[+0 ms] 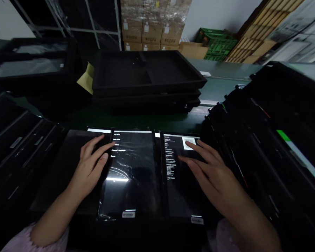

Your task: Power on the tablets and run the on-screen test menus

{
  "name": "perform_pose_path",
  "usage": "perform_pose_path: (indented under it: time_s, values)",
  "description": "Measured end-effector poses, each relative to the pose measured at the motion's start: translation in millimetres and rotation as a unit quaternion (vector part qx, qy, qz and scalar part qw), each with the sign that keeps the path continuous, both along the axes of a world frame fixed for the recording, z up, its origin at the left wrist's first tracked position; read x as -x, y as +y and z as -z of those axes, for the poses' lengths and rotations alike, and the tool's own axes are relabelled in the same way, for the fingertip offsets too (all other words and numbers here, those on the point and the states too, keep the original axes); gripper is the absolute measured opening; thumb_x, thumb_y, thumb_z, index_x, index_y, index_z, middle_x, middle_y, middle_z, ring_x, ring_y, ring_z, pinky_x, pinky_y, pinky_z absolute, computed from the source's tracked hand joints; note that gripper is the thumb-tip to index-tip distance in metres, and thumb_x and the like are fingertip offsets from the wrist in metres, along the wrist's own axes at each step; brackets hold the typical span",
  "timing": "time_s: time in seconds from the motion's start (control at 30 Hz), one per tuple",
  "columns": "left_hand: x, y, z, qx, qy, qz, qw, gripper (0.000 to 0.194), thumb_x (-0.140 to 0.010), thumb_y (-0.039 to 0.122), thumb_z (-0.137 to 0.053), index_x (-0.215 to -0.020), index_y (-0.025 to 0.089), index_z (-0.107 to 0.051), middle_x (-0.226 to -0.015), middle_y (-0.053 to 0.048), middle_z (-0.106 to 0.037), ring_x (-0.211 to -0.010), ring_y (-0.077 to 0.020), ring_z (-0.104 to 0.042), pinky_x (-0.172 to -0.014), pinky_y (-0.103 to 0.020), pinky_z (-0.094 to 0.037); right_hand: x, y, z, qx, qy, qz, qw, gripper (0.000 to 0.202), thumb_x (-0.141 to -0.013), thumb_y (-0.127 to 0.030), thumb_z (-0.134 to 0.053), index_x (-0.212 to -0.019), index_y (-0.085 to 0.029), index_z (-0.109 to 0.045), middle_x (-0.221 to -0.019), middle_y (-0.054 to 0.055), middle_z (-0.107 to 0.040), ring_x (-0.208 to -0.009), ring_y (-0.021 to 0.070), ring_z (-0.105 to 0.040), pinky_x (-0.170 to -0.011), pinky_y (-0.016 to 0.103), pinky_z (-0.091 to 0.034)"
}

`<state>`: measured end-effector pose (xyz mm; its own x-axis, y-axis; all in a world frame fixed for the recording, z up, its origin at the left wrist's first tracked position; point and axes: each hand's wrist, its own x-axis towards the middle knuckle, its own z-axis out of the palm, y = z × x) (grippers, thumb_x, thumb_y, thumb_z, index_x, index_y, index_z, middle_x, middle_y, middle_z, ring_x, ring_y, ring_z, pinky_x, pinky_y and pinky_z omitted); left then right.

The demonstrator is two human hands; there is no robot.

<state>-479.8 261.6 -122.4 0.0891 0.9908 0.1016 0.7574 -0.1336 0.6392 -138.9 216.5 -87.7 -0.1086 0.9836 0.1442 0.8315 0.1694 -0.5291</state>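
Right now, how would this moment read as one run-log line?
left hand: fingers over left tablet, menu showing | right hand: fingers over right tablet, test info showing | behind: stacked black trays

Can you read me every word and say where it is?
"Full Test", left tablet
"Item Test", left tablet
"Info", left tablet, start covered
"Change Language", left tablet
"Reset", left tablet
"Test Info", right tablet
"Device Sn", right tablet
"IMEI", right tablet
"BT", right tablet
"Wifi Address", right tablet
"GoogleKey", right tablet
"Widevine Key", right tablet
"PHASE CHECK", right tablet
"Test result", right tablet
Too blurred or small: the rest, including tablet stickers, cardboard boxes.
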Motion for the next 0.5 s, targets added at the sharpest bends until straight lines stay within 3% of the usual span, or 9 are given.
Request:
perform_pose_path:
  time_s: [0.27,0.5]
  values:
    - [0.5,-0.2,3.7,0.009,0.013,0.0,1.0,0.038,-0.102,0.05,-0.04,-0.134,0.048,-0.06,-0.16,0.007,-0.036,-0.151,-0.0275,-0.023,-0.122,-0.067,-0.025,-1.8,0.2,-1.5,-0.022,-0.008,0.005,1.0,0.042,-0.106,-0.044,-0.04,-0.12,-0.026,-0.075,-0.151,0.002,-0.054,-0.148,0.0315,-0.036,-0.112,0.059,-0.049]
    - [-0.7,2.0,2.0,-0.007,-0.008,-0.023,1.0,0.044,-0.1,0.053,-0.041,-0.137,0.038,-0.059,-0.157,0.001,-0.043,-0.148,-0.0272,-0.029,-0.123,-0.061,-0.029,5.4,2.3,-0.2,0.016,-0.005,-0.005,1.0,0.042,-0.106,-0.045,-0.038,-0.12,-0.029,-0.075,-0.156,-0.002,-0.048,-0.153,0.0302,-0.027,-0.115,0.06,-0.046]
